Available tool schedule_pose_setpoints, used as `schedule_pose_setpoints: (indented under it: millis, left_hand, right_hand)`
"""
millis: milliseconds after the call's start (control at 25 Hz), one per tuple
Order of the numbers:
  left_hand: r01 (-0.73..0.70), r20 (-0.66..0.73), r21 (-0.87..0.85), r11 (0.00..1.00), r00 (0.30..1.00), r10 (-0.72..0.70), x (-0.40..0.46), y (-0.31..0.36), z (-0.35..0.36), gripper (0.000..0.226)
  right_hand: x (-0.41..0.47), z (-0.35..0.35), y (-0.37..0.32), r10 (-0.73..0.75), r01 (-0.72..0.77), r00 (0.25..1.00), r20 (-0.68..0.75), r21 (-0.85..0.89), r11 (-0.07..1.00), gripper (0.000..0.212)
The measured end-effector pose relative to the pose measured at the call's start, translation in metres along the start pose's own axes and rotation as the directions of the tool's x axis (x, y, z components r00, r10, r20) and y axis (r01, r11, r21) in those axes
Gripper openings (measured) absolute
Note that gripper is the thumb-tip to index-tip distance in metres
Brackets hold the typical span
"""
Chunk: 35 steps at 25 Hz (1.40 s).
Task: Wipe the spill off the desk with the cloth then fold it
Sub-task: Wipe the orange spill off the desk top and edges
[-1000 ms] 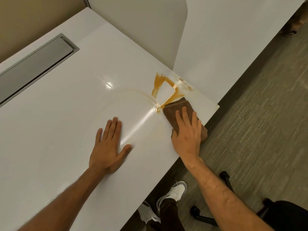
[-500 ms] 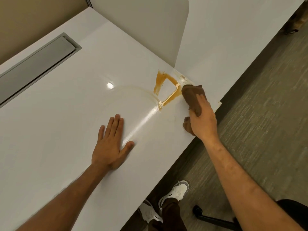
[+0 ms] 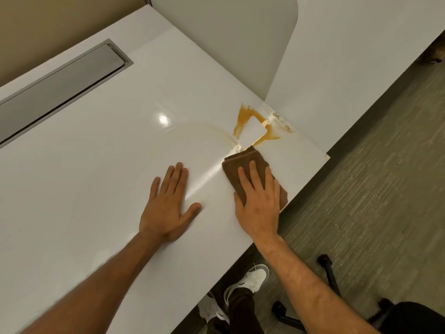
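**Cloth under right hand, near edge of desk, spill partly remaining**

Obs. 1: The desk [image 3: 96, 189] is white and glossy, with a bright light reflection near its middle. A grey recessed cover panel [image 3: 60, 90] runs along its far-left edge.

Obs. 2: The spill [image 3: 245, 116] is an orange-brown liquid near the desk's right corner, close to where a divider panel [image 3: 228, 44] meets the desktop. It forms a rough outline around a clean white patch: one streak on the patch's left side, another along its far and right sides. Small brownish specks lie just beyond, toward the right edge. A faint pale arc of smear curves from the spill toward the middle of the desk.

Obs. 3: The cloth [image 3: 243, 160] is brown, bunched or folded into a thick pad, lying flat on the desk close to the near-right edge. Its far corner touches the near tip of the spill outline.

Obs. 4: The right hand [image 3: 257, 201] lies palm down on the cloth, fingers straight and slightly spread, pressing it to the surface. The thumb rests at the cloth's left side. No curl around the fabric is visible.

Obs. 5: The left hand [image 3: 166, 206] is flat on bare desktop, fingers extended and together, thumb splayed toward the right hand. It holds nothing and sits just beside the cloth, not touching it.

Obs. 6: Below the desk's near edge: a white shoe [image 3: 250, 280], a dark trouser leg, and the black base of a chair [image 3: 330, 276] on grey carpet.
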State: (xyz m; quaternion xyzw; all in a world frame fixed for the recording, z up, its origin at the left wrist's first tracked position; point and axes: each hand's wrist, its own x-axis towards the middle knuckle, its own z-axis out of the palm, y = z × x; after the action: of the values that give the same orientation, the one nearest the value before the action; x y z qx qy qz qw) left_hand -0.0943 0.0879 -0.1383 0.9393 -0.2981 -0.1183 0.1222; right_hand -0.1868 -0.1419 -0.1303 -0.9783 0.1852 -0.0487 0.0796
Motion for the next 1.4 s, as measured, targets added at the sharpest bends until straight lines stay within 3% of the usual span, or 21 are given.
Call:
schedule_pose_setpoints:
  millis: [200, 360, 440, 520, 640, 720, 840, 920, 960, 1000, 1040, 1080, 1240, 1400]
  left_hand:
    - [-0.012, 0.014, -0.025, 1.000, 1.000, 0.012, 0.004, 0.006, 0.001, 0.087]
    - [-0.097, 0.052, -0.108, 0.989, 0.993, 0.103, 0.023, 0.025, 0.003, 0.085]
    - [0.058, -0.116, -0.220, 0.974, 0.990, -0.085, -0.029, -0.026, -0.013, 0.084]
    - [0.058, -0.142, -0.285, 0.957, 0.985, -0.102, -0.034, -0.025, -0.014, 0.084]
    - [0.101, -0.161, -0.266, 0.959, 0.976, -0.148, -0.061, -0.045, -0.023, 0.085]
    - [0.132, -0.162, -0.216, 0.968, 0.972, -0.168, -0.079, -0.070, -0.032, 0.087]
    - [0.262, -0.170, -0.204, 0.943, 0.940, -0.297, -0.119, -0.120, -0.043, 0.091]
    - [0.342, -0.144, -0.191, 0.920, 0.918, -0.371, -0.142, -0.142, -0.045, 0.092]
    - [0.380, -0.122, -0.185, 0.906, 0.906, -0.405, -0.150, -0.149, -0.045, 0.092]
    - [0.412, -0.101, -0.177, 0.894, 0.896, -0.433, -0.156, -0.155, -0.043, 0.092]
    - [0.430, -0.090, -0.160, 0.889, 0.890, -0.447, -0.158, -0.158, -0.041, 0.091]
    - [0.439, -0.090, -0.141, 0.887, 0.887, -0.453, -0.158, -0.158, -0.038, 0.091]
    - [0.437, -0.088, -0.085, 0.896, 0.892, -0.443, -0.153, -0.162, -0.034, 0.092]
    - [0.435, -0.096, -0.071, 0.897, 0.892, -0.441, -0.153, -0.163, -0.032, 0.094]
  right_hand:
    - [-0.012, 0.008, -0.013, -0.087, 0.088, 0.996, -0.009, 0.054, 0.995, 0.060]
    - [0.002, 0.003, 0.004, 0.123, -0.115, 0.991, -0.053, 0.132, 0.985, 0.053]
    - [0.002, 0.003, -0.065, -0.008, 0.021, 0.999, -0.044, 0.302, 0.953, 0.049]
    - [0.014, -0.008, -0.057, 0.156, -0.150, 0.987, 0.030, 0.495, 0.856, 0.043]
    - [0.028, -0.035, -0.049, 0.356, -0.327, 0.923, 0.144, 0.782, 0.531, 0.029]
    - [0.046, -0.053, -0.050, 0.412, -0.312, 0.901, 0.136, 0.862, 0.399, 0.025]
    - [0.088, -0.056, -0.076, 0.390, -0.226, 0.917, 0.079, 0.910, 0.347, 0.031]
    - [0.113, -0.046, -0.091, 0.295, -0.194, 0.953, 0.070, 0.888, 0.416, 0.043]
    - [0.124, -0.036, -0.097, 0.213, -0.200, 0.973, 0.090, 0.790, 0.579, 0.050]
    - [0.133, -0.022, -0.104, 0.121, -0.177, 0.984, 0.134, 0.599, 0.781, 0.059]
    - [0.138, -0.009, -0.109, 0.063, -0.129, 0.981, 0.183, 0.381, 0.915, 0.067]
    - [0.140, 0.001, -0.113, 0.039, -0.080, 0.981, 0.188, 0.216, 0.973, 0.074]
    - [0.157, 0.025, -0.128, 0.035, -0.047, 0.994, 0.107, 0.115, 0.992, 0.084]
    - [0.172, 0.036, -0.160, -0.096, 0.089, 0.992, 0.087, 0.087, 0.992, 0.082]
